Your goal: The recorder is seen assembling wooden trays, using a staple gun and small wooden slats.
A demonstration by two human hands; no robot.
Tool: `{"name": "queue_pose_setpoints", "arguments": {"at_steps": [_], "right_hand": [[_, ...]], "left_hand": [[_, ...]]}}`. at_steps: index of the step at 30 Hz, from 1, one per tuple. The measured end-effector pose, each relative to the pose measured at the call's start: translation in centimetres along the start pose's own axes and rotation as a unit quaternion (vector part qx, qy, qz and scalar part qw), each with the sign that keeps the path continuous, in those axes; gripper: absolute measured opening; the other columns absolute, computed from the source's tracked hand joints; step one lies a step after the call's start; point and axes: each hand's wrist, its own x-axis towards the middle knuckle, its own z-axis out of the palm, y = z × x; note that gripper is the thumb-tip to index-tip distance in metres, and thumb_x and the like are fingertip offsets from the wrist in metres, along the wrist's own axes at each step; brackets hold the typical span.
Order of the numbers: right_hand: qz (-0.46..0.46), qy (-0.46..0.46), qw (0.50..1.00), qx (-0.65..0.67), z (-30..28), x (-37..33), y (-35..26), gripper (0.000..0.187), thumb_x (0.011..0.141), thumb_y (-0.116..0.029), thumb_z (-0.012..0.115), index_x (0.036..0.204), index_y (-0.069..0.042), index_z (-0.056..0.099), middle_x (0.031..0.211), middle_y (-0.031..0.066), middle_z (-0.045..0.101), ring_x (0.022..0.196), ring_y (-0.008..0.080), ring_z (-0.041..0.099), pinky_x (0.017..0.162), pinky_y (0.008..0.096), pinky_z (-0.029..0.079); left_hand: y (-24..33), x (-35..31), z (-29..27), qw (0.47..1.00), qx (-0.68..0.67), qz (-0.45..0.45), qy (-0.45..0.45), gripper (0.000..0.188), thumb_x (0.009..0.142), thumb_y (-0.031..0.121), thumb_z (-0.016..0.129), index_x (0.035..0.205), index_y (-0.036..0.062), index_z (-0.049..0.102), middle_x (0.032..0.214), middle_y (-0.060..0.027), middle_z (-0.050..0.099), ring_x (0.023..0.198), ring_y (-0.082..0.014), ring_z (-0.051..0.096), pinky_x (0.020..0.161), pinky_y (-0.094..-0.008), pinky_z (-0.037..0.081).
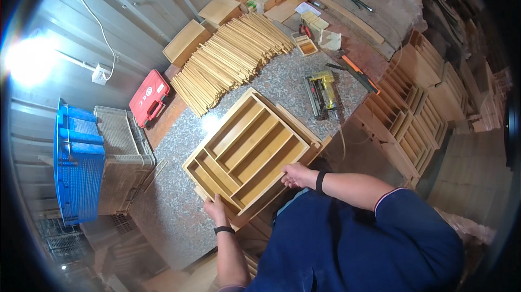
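Observation:
A pale wooden drawer organizer [264, 145], divided into several long and short compartments, lies at a slant on the speckled grey worktop [175, 210]. My left hand [216, 210] is closed round its near left corner, thumb on top of the rim. Along the near right side, my right hand [297, 175] grips the edge with curled fingers; some fingertips are hidden under it. Wooden boards or another frame [298, 123] show beneath the organizer's right end. The compartments hold nothing. A yellow and black nail gun [324, 94] rests beyond my right hand, its hose trailing off the edge.
A wide pile of thin wooden sticks [230, 59] lies at the back. Left of it are a red tool case [149, 98] and a blue plastic crate [81, 162]. An orange-handled tool [359, 72] lies back right. More wooden organizers [415, 124] are stacked at the right.

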Motion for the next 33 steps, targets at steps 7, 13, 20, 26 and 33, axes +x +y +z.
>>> {"name": "queue_pose_setpoints", "arguments": {"at_steps": [7, 13, 20, 26, 33], "right_hand": [[0.069, -0.126, 0.97, -0.198, -4.5, -0.8, -3.4, 0.042, 0.108, -0.039, 0.052, 0.098, -0.003, 0.071, 0.079, 0.0069, 0.07, 0.06, 0.0191, 0.064, 0.053, 0.0313, 0.051], [-0.379, 0.148, 0.733, -0.545, -7.2, -6.7, -14.8, 0.042, 0.093, -0.039, 0.075, 0.106, 0.0, 0.064, 0.098, 0.024, 0.073, 0.093, 0.0445, 0.072, 0.083, 0.0522, 0.058], [-0.329, 0.043, 0.673, -0.662, -9.4, -5.0, -15.4, 0.052, 0.089, -0.021, 0.07, 0.127, 0.005, 0.047, 0.11, 0.0301, 0.067, 0.097, 0.0464, 0.073, 0.084, 0.0553, 0.06], [-0.329, 0.016, 0.701, -0.633, -10.9, -4.7, -15.1, 0.054, 0.088, -0.018, 0.066, 0.132, 0.004, 0.044, 0.114, 0.0309, 0.063, 0.096, 0.0482, 0.071, 0.083, 0.0562, 0.059], [-0.328, -0.053, 0.744, -0.579, -13.7, -5.7, -16.8, 0.065, 0.093, -0.038, 0.077, 0.134, 0.004, 0.05, 0.124, 0.0314, 0.063, 0.117, 0.0501, 0.064, 0.101, 0.0547, 0.053]], "left_hand": [[4.7, -0.5, -0.2, 0.991, 0.094, -0.094, -0.021, 0.034, 0.091, 0.023, 0.081, 0.084, -0.0073, 0.068, 0.074, -0.0165, 0.07, 0.068, -0.0203, 0.058, 0.068, -0.0422, 0.051], [4.3, -0.4, -0.6, 0.983, 0.044, -0.174, -0.026, 0.035, 0.093, 0.026, 0.08, 0.089, -0.0064, 0.07, 0.083, -0.0129, 0.072, 0.078, -0.0187, 0.062, 0.074, -0.0397, 0.052], [12.7, 6.1, 1.3, 0.988, 0.136, 0.01, 0.076, 0.038, 0.097, 0.029, 0.076, 0.11, -0.0068, 0.074, 0.104, -0.0237, 0.077, 0.099, -0.0331, 0.075, 0.091, -0.0416, 0.057], [31.6, 16.2, 15.4, 0.988, 0.049, 0.132, -0.07, 0.029, 0.096, 0.025, 0.076, 0.105, -0.0027, 0.076, 0.097, -0.0176, 0.079, 0.093, -0.0261, 0.076, 0.086, -0.038, 0.058], [35.2, 24.1, 23.6, 0.974, 0.203, 0.101, 0.013, 0.051, 0.085, 0.031, 0.082, 0.116, -0.0078, 0.073, 0.102, -0.03, 0.076, 0.098, -0.0433, 0.075, 0.088, -0.0461, 0.058]]}}
